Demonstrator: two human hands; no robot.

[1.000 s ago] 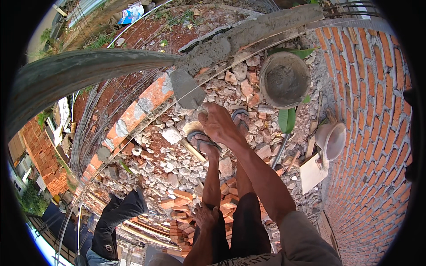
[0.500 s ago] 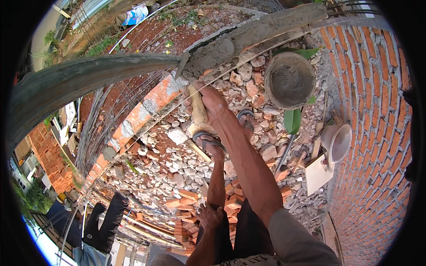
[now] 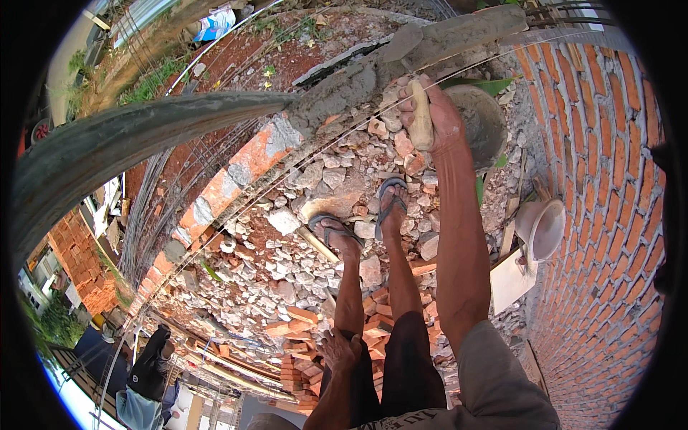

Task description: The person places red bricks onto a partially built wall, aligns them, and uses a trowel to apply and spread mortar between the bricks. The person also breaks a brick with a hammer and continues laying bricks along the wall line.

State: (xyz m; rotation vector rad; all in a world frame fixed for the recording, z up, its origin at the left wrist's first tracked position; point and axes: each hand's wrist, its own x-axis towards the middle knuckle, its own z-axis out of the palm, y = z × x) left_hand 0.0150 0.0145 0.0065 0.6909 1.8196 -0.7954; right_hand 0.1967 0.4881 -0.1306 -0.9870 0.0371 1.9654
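Up at the top of the low brick wall, the trowel [image 3: 410,50] lies with its grey blade flat on the fresh mortar bed [image 3: 373,68], its pale wooden handle running back into the right hand [image 3: 430,115]; the fingers [image 3: 407,107] are wrapped fully round that handle, closed tight, with no gap showing, a grip that looks meant to press the blade along the wet layer. Just beyond the fingertips the mortar runs as a thick grey band over the bricks [image 3: 244,161], and a taut string line [image 3: 301,168] passes just under the knuckles, apparently to keep the course straight. Beside the heel of that hand, on the rubble, sits a round mortar pan [image 3: 487,118], grey inside with what looks like wet mix, set within arm's reach of the wall. Farther from the fingers, a pale bucket [image 3: 541,226] lies tipped on its side; I cannot tell whether anything is in it. The left hand [image 3: 338,351] hangs low by the thigh, fingers loosely curled, holding nothing. Sandalled feet [image 3: 362,222] stand on broken stone, and another person [image 3: 147,365] crouches well away, low on the holder's left.
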